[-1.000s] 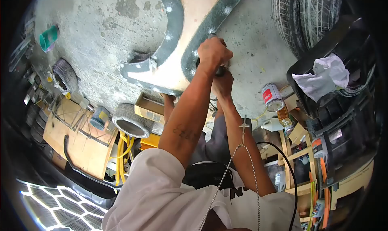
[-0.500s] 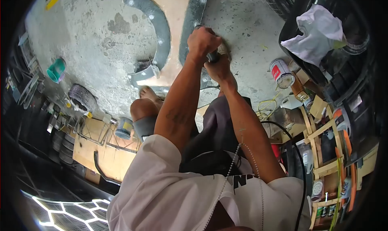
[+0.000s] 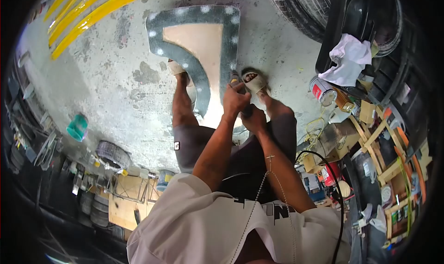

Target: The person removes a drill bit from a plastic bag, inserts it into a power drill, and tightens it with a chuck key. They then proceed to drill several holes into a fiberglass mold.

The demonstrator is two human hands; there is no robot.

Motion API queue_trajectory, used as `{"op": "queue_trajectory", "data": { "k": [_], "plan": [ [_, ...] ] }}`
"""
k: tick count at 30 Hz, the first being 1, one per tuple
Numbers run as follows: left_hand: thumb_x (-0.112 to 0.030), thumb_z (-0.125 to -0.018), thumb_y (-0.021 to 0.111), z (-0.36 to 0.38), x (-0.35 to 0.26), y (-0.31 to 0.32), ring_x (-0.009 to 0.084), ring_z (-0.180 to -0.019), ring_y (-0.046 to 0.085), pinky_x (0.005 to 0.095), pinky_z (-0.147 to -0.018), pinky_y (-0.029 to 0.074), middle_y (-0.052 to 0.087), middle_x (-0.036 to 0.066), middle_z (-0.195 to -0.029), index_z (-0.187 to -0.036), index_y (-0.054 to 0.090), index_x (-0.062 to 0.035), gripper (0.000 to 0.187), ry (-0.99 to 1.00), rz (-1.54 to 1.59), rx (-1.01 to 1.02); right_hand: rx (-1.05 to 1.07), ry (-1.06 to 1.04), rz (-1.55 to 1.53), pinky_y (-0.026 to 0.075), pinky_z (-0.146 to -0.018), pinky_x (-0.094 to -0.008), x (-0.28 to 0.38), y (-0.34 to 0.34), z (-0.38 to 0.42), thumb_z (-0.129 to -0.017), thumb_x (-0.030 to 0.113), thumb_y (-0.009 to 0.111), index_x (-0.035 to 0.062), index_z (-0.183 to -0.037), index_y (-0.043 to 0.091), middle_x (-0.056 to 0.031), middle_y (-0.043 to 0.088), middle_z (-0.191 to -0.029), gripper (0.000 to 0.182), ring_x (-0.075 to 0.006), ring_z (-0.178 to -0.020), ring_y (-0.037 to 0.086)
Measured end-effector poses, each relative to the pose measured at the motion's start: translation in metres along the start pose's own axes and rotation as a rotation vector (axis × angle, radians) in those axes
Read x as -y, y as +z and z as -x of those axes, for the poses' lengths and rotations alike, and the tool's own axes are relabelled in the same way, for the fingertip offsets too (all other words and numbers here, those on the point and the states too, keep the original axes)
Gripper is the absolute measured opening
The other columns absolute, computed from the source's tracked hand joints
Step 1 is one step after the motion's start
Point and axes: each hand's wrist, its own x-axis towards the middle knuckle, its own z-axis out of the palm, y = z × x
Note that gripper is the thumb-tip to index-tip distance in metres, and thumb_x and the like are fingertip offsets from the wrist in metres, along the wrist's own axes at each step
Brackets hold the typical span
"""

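Dark, mostly hidden, the tool (image 3: pixel 246 109) sits clenched between the right hand (image 3: pixel 253 119) below and the left hand (image 3: pixel 236 99) above, just beside the grey-edged panel (image 3: pixel 203 46) lying on the concrete floor (image 3: pixel 115 74) beyond.

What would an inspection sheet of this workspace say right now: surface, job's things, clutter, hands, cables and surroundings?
Surface: stained, patchy concrete floor with yellow stripes at the far edge.
Job's things: a flat panel, tan middle and dark spotted border, lies on the floor; a dark tool is in both hands.
Clutter: red and white can, white rag, teal cup, blue tin.
Hands: left hand and right hand are closed together on the tool over the panel's near end.
Cables: black cable by the right arm; yellow wire on the floor.
Surroundings: tyre, wooden racks, cardboard.
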Motion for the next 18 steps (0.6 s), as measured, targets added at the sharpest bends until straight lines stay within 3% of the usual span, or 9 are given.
{"op": "queue_trajectory", "data": {
  "k": [5, 8, 12, 18],
  "plan": [
    [-0.032, -0.071, 0.072, -0.008, -0.014, -0.028, 0.0426, -0.110, 0.066, 0.0449, -0.100, 0.053, 0.063, 0.030, -0.125, -0.113, 0.077, -0.0139, 0.045, -0.062, 0.051, 0.148, -0.045, -0.010, 0.032, 0.056, -0.084, -0.0482, 0.005, 0.013, -0.006, -0.076, 0.019, 0.069, 0.0051, -0.101, 0.066, -0.0211, 0.073, -0.093, 0.029, -0.0411, -0.096, 0.070],
    [-0.029, -0.071, 0.073, -0.006, -0.015, -0.025, 0.0418, -0.107, 0.067, 0.0445, -0.099, 0.053, 0.064, 0.027, -0.123, -0.108, 0.078, -0.0136, 0.041, -0.066, 0.018, 0.118, -0.021, 0.012, -0.090, 0.055, -0.086, -0.0483, 0.004, 0.017, -0.003, -0.074, 0.022, 0.070, 0.0063, -0.107, 0.066, -0.0225, 0.073, -0.101, 0.037, -0.0412, -0.102, 0.069],
    [-0.029, -0.070, 0.075, -0.009, -0.014, -0.027, 0.0408, -0.106, 0.068, 0.0443, -0.098, 0.054, 0.064, 0.026, -0.125, -0.107, 0.078, -0.0134, 0.040, -0.143, 0.142, 0.131, 0.085, 0.100, -0.005, 0.055, -0.088, -0.0480, 0.020, -0.004, -0.007, -0.073, 0.022, 0.071, 0.0069, -0.108, 0.067, -0.0223, 0.073, -0.101, 0.038, -0.0412, -0.103, 0.069],
    [-0.031, -0.070, 0.075, -0.013, -0.029, -0.020, 0.0406, -0.104, 0.069, 0.0437, -0.095, 0.055, 0.067, 0.027, -0.116, -0.107, 0.078, -0.0125, 0.041, -0.107, 0.028, 0.117, 0.030, 0.007, -0.109, 0.056, -0.084, -0.0492, 0.001, 0.000, -0.015, -0.073, 0.020, 0.071, 0.0062, -0.105, 0.066, -0.0215, 0.073, -0.096, 0.035, -0.0421, -0.098, 0.069]
  ]
}}
